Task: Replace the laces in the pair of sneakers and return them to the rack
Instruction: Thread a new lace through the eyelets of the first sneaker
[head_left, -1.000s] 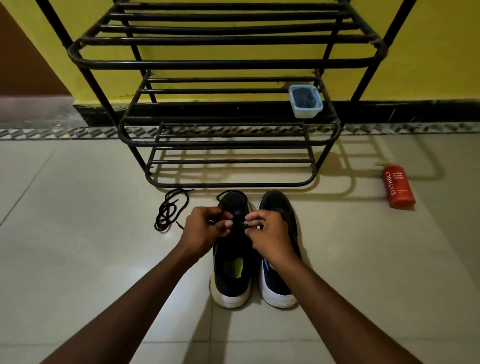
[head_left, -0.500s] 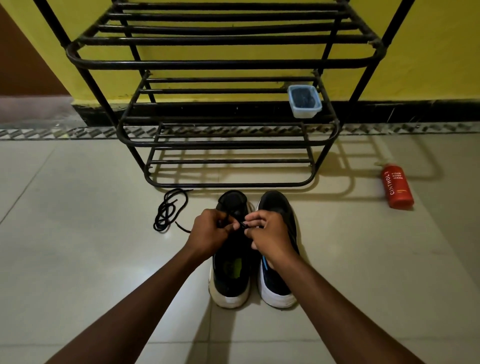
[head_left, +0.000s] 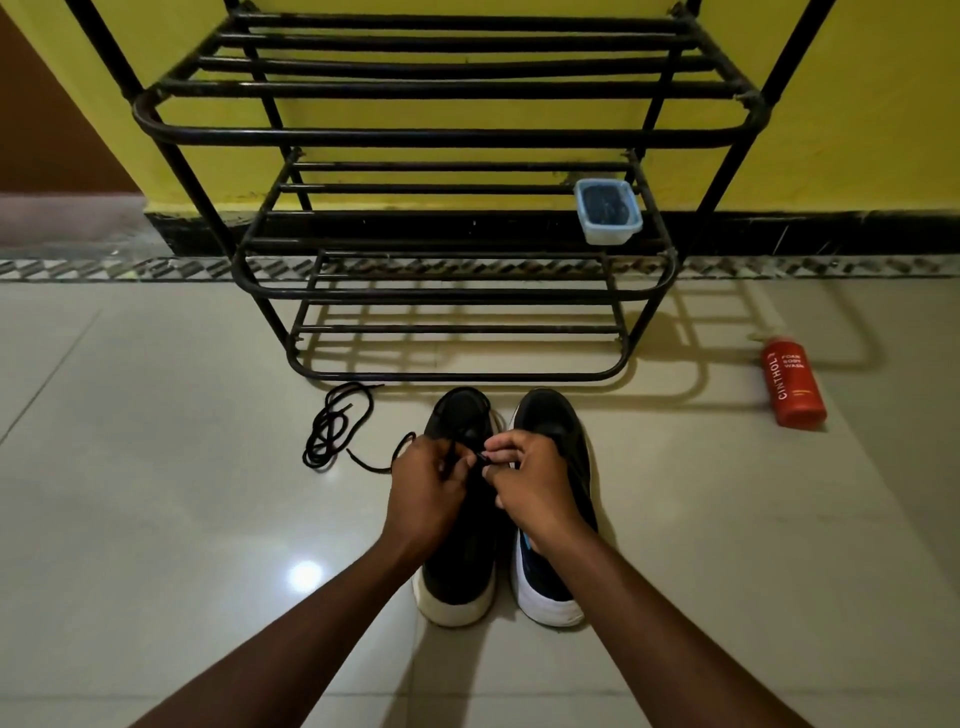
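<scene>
The left sneaker (head_left: 461, 413) stands beside the right sneaker (head_left: 551, 418), just before the rack (head_left: 457, 137), with both hands over its eyelets. The right hand (head_left: 532, 480) pinches the lace (head_left: 483, 458) at its tip. The left hand (head_left: 426, 491) is curled, apparently round the same lace.

Pair of black white-soled sneakers (head_left: 457, 577) under left hand (head_left: 426, 493) and right hand (head_left: 535, 488), coiled black lace (head_left: 332, 426) left of left hand, black metal rack (head_left: 452, 136) beyond, red plastic bottle (head_left: 792, 384) right of right hand.
</scene>
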